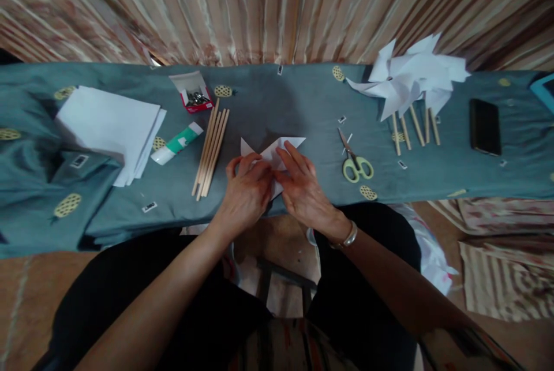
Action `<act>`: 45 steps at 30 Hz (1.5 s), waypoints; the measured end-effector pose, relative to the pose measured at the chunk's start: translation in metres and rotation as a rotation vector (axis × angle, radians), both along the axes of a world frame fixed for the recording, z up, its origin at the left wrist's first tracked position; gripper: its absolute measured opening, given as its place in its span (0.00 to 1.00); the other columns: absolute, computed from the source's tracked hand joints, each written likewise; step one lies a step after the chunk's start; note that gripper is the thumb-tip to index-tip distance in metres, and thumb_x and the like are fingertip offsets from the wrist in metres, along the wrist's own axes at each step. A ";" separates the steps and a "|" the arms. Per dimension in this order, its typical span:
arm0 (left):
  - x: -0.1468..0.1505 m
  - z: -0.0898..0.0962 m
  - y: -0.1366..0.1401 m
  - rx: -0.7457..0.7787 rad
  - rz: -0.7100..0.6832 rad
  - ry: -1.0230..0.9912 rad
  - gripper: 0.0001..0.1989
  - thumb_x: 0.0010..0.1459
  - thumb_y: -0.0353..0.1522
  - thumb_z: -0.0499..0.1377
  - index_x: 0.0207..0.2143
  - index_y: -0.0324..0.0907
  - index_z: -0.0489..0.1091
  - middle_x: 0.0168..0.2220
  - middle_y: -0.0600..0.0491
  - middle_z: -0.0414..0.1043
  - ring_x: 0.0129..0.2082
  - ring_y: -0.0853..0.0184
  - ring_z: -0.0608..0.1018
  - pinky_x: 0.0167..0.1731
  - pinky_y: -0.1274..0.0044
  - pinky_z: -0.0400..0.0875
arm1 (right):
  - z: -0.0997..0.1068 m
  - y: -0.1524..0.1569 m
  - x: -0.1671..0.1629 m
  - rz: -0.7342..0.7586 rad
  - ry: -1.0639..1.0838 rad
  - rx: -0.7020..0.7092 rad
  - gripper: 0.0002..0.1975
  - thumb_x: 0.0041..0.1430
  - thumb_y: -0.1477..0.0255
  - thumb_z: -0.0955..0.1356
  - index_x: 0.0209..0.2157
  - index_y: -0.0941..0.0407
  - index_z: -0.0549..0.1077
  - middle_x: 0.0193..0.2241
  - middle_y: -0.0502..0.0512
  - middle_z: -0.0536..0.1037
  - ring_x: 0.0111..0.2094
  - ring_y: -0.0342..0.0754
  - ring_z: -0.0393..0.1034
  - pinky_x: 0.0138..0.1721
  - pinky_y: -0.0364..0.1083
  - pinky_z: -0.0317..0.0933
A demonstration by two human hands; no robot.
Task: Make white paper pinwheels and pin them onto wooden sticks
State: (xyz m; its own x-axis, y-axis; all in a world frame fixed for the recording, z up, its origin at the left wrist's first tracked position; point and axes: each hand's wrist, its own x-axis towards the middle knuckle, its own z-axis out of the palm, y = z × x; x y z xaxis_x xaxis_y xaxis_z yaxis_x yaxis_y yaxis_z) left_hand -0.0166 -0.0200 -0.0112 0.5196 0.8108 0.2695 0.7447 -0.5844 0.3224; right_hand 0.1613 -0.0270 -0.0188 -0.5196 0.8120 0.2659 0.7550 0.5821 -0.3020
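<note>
A white paper pinwheel [273, 153], its pointed corners sticking out, lies at the table's near middle under both hands. Curled over its left side, my left hand [250, 186] grips the paper near the centre. My right hand [302, 183] holds the right side, thumb near the middle and fingers bent over a folded flap. The fingers hide the pinwheel's centre and most of its lower part. Left of my hands lies a bundle of wooden sticks [210, 152]; green-handled scissors [355, 164] rest to the right.
A glue tube [177, 143], an open red-and-white box [194, 94] of small metal pieces and stacked white paper [115, 123] are on the left. Several pinwheels on sticks [411, 79] lie at the back right, near a black phone [485, 127]. A striped curtain [268, 7] hangs behind the table.
</note>
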 end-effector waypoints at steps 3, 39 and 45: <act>-0.001 0.001 -0.001 -0.013 0.012 -0.018 0.11 0.64 0.28 0.54 0.41 0.39 0.76 0.48 0.45 0.76 0.57 0.51 0.68 0.54 0.57 0.59 | -0.001 -0.003 0.001 -0.011 0.009 -0.010 0.19 0.63 0.79 0.58 0.53 0.59 0.70 0.68 0.67 0.57 0.73 0.57 0.37 0.66 0.64 0.50; -0.003 0.000 -0.001 0.034 -0.021 -0.083 0.10 0.63 0.28 0.56 0.42 0.41 0.77 0.48 0.48 0.77 0.56 0.53 0.69 0.56 0.57 0.57 | 0.003 -0.009 0.004 -0.054 0.069 0.036 0.21 0.56 0.82 0.61 0.50 0.57 0.71 0.69 0.62 0.55 0.72 0.61 0.40 0.65 0.64 0.50; -0.004 -0.001 -0.001 0.079 -0.018 -0.048 0.10 0.64 0.29 0.55 0.40 0.42 0.77 0.47 0.49 0.78 0.55 0.54 0.70 0.57 0.58 0.57 | 0.002 -0.007 0.006 -0.073 0.006 0.070 0.18 0.58 0.81 0.61 0.49 0.58 0.72 0.68 0.65 0.58 0.72 0.61 0.41 0.64 0.64 0.51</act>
